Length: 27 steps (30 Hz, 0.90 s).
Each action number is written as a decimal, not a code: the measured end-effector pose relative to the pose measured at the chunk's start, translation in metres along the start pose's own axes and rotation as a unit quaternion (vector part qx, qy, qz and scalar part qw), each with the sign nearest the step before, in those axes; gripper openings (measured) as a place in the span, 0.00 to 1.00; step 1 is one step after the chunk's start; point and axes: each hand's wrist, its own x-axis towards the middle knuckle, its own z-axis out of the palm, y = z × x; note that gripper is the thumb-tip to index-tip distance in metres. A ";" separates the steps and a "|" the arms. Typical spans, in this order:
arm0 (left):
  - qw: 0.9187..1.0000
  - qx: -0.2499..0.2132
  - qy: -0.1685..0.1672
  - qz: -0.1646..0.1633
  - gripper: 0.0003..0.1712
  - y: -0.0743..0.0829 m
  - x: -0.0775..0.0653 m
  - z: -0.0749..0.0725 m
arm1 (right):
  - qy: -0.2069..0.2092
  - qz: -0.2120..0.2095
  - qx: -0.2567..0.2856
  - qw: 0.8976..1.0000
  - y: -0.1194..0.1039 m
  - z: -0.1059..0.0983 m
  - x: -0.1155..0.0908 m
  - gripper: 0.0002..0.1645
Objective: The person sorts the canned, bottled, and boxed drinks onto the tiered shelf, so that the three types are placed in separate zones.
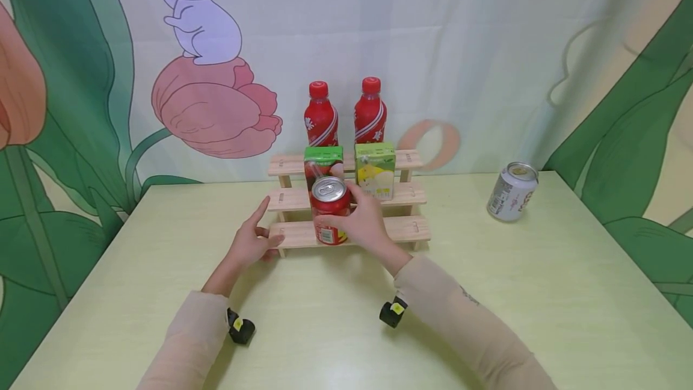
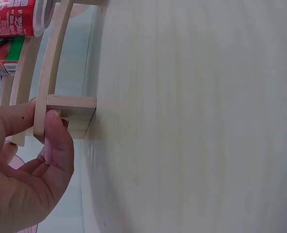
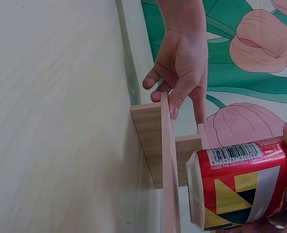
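A red Coca-Cola can stands upright at the bottom step of a three-tier wooden rack. Around its side curl the thumb and fingers of my right hand. The right wrist view puts the can's base very close to the step's board; I cannot tell if they touch. My left hand pinches the left end of that bottom board, thumb above and fingers beneath. On the middle step, behind the can, is a partly hidden green-topped juice carton, with a yellow-green carton to its right.
Two red bottles with red caps stand at the top of the rack, before a printed curtain. A white can stands far right on the pale table.
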 end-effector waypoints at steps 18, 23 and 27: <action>1.000 0.006 0.000 -0.010 0.53 0.001 0.001 0.001 | 0.012 -0.014 0.005 1.000 0.005 0.016 0.000 0.43; 1.000 0.007 0.001 -0.011 0.53 0.002 0.000 0.001 | 0.020 -0.027 -0.006 0.999 0.006 0.016 0.000 0.40; 1.000 0.009 0.003 -0.009 0.53 0.002 0.000 0.001 | 0.021 -0.038 -0.022 0.999 0.007 0.016 0.000 0.40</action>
